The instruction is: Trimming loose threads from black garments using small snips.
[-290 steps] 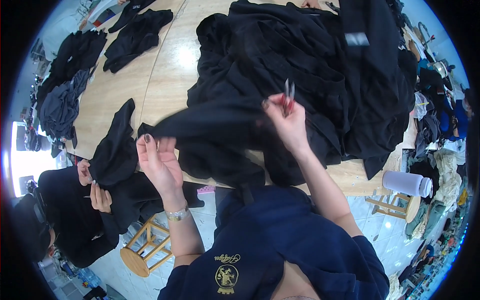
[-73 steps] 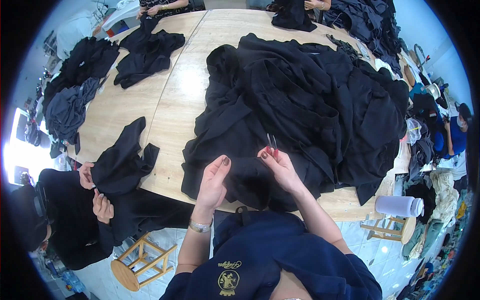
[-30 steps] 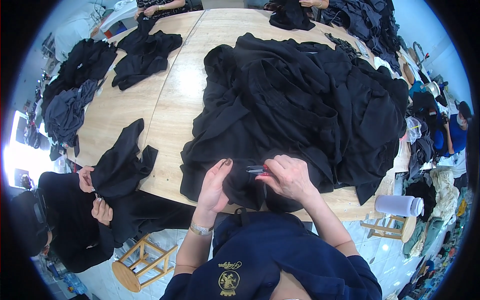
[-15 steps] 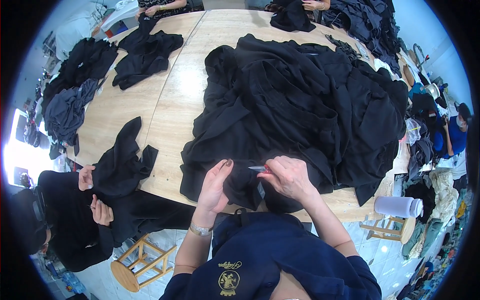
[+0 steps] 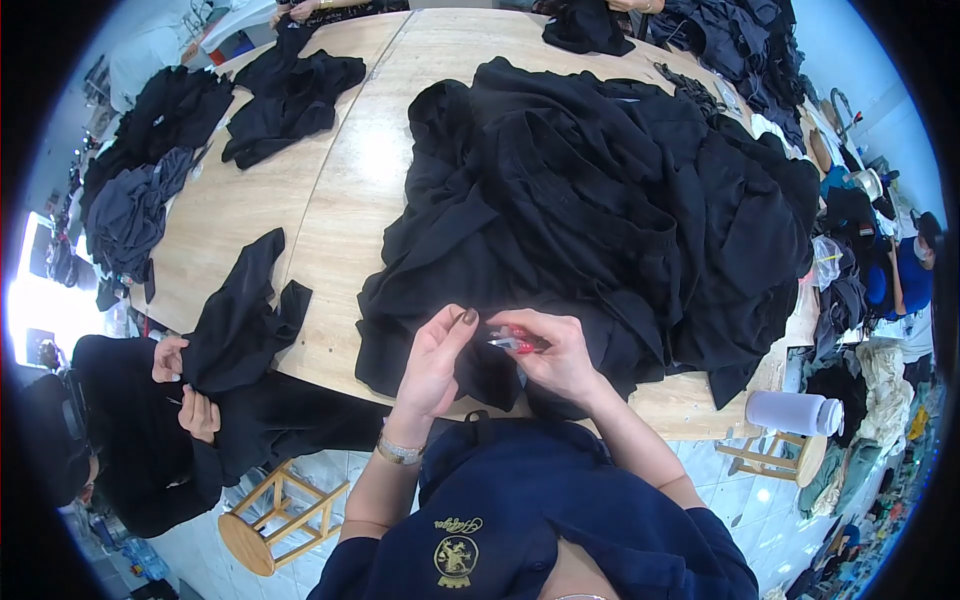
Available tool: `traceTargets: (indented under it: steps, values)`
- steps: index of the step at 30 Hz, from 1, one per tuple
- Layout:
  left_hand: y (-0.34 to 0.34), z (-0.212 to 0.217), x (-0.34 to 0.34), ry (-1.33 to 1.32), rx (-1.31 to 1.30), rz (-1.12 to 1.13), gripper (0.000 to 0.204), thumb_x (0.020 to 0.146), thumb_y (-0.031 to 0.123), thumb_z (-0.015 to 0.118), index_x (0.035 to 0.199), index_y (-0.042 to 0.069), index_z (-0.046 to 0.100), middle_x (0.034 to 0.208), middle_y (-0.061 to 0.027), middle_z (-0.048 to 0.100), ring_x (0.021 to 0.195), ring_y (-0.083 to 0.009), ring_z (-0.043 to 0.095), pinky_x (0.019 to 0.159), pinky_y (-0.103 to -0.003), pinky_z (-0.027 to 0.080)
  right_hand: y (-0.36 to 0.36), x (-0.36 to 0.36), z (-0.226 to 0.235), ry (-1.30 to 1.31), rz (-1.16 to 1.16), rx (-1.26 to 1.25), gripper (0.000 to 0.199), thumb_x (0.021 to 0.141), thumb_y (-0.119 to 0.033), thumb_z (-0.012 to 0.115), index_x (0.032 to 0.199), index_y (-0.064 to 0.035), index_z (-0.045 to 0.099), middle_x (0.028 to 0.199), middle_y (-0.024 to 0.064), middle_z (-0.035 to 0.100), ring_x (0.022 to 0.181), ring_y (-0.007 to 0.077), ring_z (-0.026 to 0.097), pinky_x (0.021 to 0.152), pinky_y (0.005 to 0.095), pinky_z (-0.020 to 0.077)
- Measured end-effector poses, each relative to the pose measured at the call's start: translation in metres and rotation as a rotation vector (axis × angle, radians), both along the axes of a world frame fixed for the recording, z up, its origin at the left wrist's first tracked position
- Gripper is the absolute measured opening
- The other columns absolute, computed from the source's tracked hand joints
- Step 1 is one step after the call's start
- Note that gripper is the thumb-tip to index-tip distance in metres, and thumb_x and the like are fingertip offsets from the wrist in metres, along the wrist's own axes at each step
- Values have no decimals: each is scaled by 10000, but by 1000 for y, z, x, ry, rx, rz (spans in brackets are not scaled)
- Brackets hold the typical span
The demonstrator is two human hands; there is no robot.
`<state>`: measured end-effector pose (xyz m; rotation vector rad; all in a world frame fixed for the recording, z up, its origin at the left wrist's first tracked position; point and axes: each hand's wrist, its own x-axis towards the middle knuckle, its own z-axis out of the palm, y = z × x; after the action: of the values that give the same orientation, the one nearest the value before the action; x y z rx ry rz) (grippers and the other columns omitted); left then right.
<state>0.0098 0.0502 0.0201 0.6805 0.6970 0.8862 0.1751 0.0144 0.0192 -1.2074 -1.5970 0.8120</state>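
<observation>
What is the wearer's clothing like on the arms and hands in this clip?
Both forearms are bare, with no gloves. The left hand has dark-painted nails and a metal bracelet at the wrist. The right hand shows no jewellery. The navy top bears a gold emblem.

Both forearms rise from the lower edge and meet in front of the chest. The left hand [image 5: 437, 352] is raised, palm turned inward, its fingers [image 5: 462, 320] pinched together. The right hand [image 5: 556, 357] is curled, fingers closed in a grip, close beside the left.
</observation>
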Motion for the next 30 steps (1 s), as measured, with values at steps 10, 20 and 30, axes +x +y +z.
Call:
traceTargets:
  steps: [10, 20, 30]
  values:
    - [1, 2, -1, 15, -58, 32, 88, 918, 150, 553, 871, 76, 542, 794, 65, 514, 757, 3, 432, 708, -167, 338, -11, 14, -7, 804, -204, -259, 129, 902, -142, 564, 958, -31, 599, 706, -58, 504, 497, -13, 316, 452, 159, 227]
    - [1, 2, -2, 19, 6, 46, 90, 913, 148, 562, 883, 68, 539, 792, 63, 509, 745, 9, 412, 688, -160, 321, -16, 21, -2, -155, -88, -185, 291, 824, -292, 622, 818, -13, 539, 632, 130, 532, 559, 264, 546, 538, 320, 419]
    - [-5, 11, 1, 105, 160, 50, 94, 917, 128, 555, 867, 57, 520, 767, 46, 530, 694, 6, 425, 626, -150, 338, -8, 17, 7, -284, -75, -64, 325, 803, -341, 648, 779, -27, 568, 640, 107, 565, 539, 230, 562, 516, 301, 431]
